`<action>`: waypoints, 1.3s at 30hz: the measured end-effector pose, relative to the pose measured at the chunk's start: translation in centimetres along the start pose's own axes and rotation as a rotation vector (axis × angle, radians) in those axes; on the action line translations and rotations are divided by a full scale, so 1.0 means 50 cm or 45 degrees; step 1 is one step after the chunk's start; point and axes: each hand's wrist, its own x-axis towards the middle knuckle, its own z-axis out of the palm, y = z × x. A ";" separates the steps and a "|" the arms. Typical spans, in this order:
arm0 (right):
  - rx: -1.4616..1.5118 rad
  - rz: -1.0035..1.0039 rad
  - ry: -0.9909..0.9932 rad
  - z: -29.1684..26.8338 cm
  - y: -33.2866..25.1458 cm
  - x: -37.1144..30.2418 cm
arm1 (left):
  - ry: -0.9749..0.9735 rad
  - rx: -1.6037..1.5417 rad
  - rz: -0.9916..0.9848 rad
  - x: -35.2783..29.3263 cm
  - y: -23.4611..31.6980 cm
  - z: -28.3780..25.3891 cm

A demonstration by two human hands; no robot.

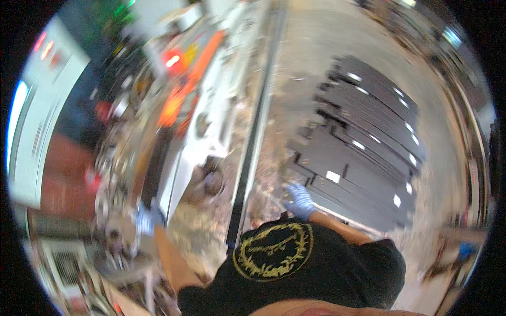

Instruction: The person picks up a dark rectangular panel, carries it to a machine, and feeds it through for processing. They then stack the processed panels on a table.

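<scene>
My left hand [147, 219], in a pale blue and white glove, is at the near end of a long dark bar [156, 176] beside the white bench. Its fingers are smeared by motion, so whether it grips the bar cannot be told. On the right, my right hand [299, 201], gloved alike, hangs beside the dark flat panels [363, 142], its fingers looking somewhat apart. I make out nothing held in it. The panels lie side by side in a stack or row on the floor, several bearing small white labels [332, 177].
A bright orange beam [195, 79] runs along the left bench, near a red light [172, 60]. Between bench and panels stands a long dark-edged rail [252, 137]. Under the bench sits a round dark part [213, 183]. A white cabinet [50, 105] is far left.
</scene>
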 end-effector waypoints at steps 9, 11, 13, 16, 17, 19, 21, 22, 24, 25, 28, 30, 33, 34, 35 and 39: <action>0.051 0.014 -0.045 -0.046 -0.030 0.010 | 0.633 0.247 0.095 -0.049 0.006 0.031; 0.070 0.011 0.026 -0.040 -0.017 0.004 | 0.889 0.172 0.252 -0.036 0.000 0.067; 0.089 0.011 0.032 -0.041 -0.015 0.006 | 1.031 0.195 0.311 -0.019 -0.010 0.092; 0.115 0.043 -0.003 -0.039 -0.009 0.006 | 1.265 0.289 0.394 -0.006 -0.031 0.111; 0.124 0.064 -0.025 -0.041 -0.004 0.004 | 0.700 0.309 0.134 0.020 -0.008 0.101; 0.110 0.098 -0.038 -0.040 0.000 0.006 | 0.060 0.222 -0.131 0.048 0.010 0.059; 0.093 0.064 -0.042 -0.027 0.001 0.015 | 0.221 0.141 -0.056 0.090 -0.077 0.134; 0.085 0.083 -0.007 -0.015 0.018 0.013 | 0.399 0.242 0.012 0.057 -0.015 0.123; 0.099 0.083 0.063 0.002 0.038 0.005 | 0.153 0.315 -0.101 0.033 0.056 0.062; 0.127 0.052 0.102 0.008 0.037 0.008 | 0.044 0.337 -0.180 0.030 0.057 0.032; 0.188 0.095 0.043 -0.010 0.010 0.008 | -0.065 0.313 -0.270 0.043 0.040 0.022; 0.151 0.130 0.033 -0.009 0.015 0.011 | -0.062 0.302 -0.279 0.043 0.058 0.020; 0.126 0.120 0.026 -0.004 0.022 0.013 | -0.059 0.263 -0.275 0.050 0.066 0.024; 0.113 0.108 0.041 -0.003 0.030 0.016 | -0.071 0.241 -0.279 0.054 0.084 0.023; 0.103 0.096 0.049 -0.002 0.035 0.017 | -0.082 0.226 -0.286 0.058 0.098 0.023; 0.032 0.205 0.058 -0.014 0.070 0.014 | -0.065 0.224 -0.264 0.081 0.169 0.041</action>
